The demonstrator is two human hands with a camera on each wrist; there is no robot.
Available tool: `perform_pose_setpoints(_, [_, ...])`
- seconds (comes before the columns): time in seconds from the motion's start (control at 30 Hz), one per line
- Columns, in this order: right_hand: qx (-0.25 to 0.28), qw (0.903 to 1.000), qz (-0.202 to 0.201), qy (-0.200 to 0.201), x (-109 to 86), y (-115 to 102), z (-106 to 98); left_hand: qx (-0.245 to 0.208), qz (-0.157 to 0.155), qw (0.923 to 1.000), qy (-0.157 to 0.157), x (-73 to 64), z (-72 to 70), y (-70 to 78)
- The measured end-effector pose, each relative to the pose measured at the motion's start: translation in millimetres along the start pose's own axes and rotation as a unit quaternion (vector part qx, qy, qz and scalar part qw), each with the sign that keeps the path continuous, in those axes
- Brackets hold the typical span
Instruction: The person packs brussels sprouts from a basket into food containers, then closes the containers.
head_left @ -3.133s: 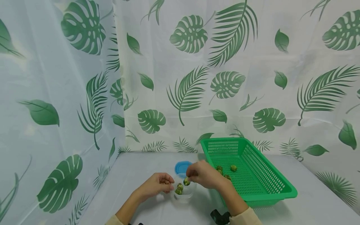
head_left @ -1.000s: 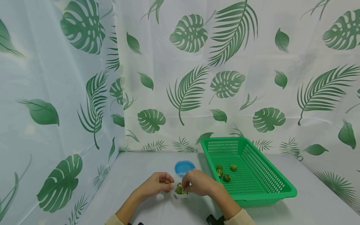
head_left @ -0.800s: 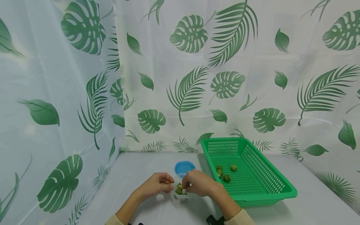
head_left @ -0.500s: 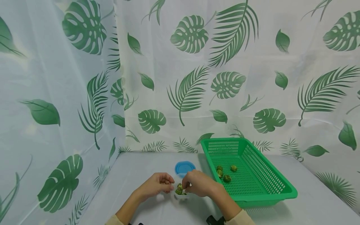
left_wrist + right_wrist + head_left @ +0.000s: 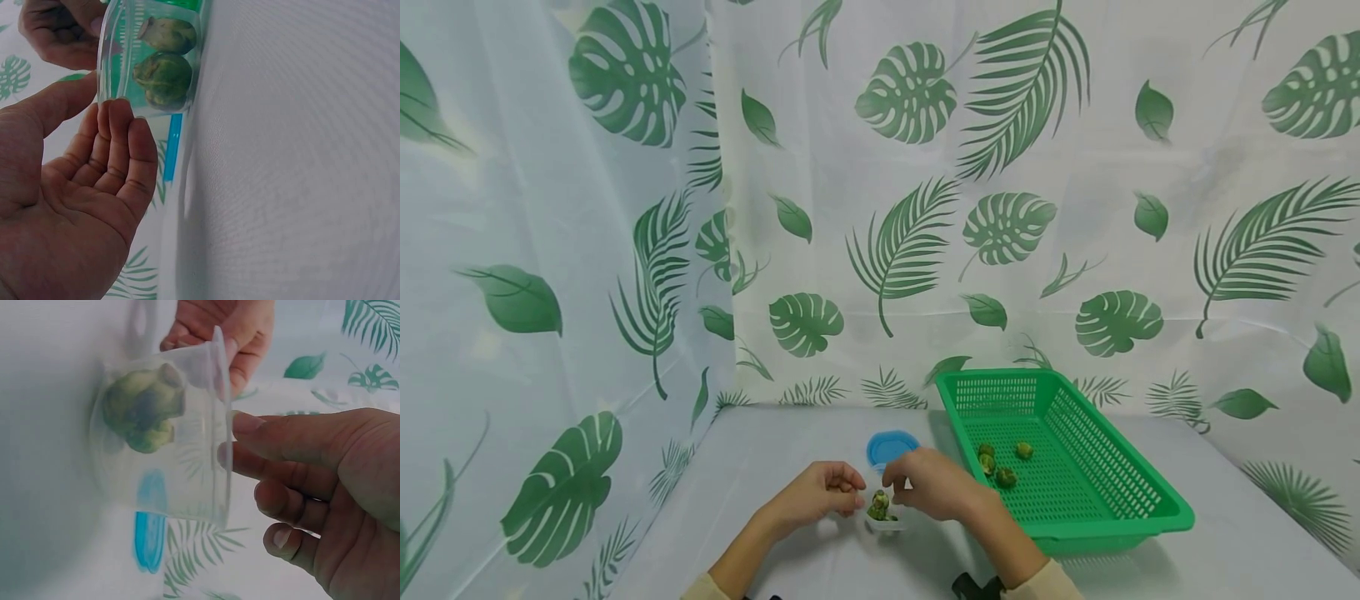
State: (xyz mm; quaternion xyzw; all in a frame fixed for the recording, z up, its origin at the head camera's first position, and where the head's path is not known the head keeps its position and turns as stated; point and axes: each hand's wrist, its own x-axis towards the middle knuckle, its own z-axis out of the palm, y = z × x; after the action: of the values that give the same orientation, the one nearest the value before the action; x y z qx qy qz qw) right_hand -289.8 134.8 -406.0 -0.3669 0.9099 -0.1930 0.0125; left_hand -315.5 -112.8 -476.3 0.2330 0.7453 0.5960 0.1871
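Note:
A small clear plastic tub stands on the table with Brussels sprouts inside; in the left wrist view, sprouts show through its wall. My left hand is at the tub's left side, fingers loosely bent, fingertips at the wall and thumb near the rim. Over the right side of the rim hovers my right hand, with thumb and forefinger apart and no sprout between them. Its thumb and index tips appear at the rim in the right wrist view, the other fingers loosely curled.
A blue lid lies just behind the tub. To the right stands a green perforated basket holding several sprouts toward its left side. A leaf-printed curtain closes off the back and left.
About three seconds ago my right hand pinched a sprout above the tub. It lowered into the tub, let go, and has since risen slightly with parted fingers. My left hand stays in place.

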Motion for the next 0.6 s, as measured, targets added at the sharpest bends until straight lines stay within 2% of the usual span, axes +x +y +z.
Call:
perform_pose_setpoints(0.3, [-0.025,0.9973,-0.018,0.067,-5.9,1.2,-14.2,-0.011,0.0,0.9999,-0.007,0.1,-0.2,-0.1])
perform_pose_setpoints(0.6, [-0.016,0.9942,-0.001,0.107,-7.3,-0.2,-20.1,-0.011,-0.001,0.9999,-0.007,0.2,-0.1,0.2])
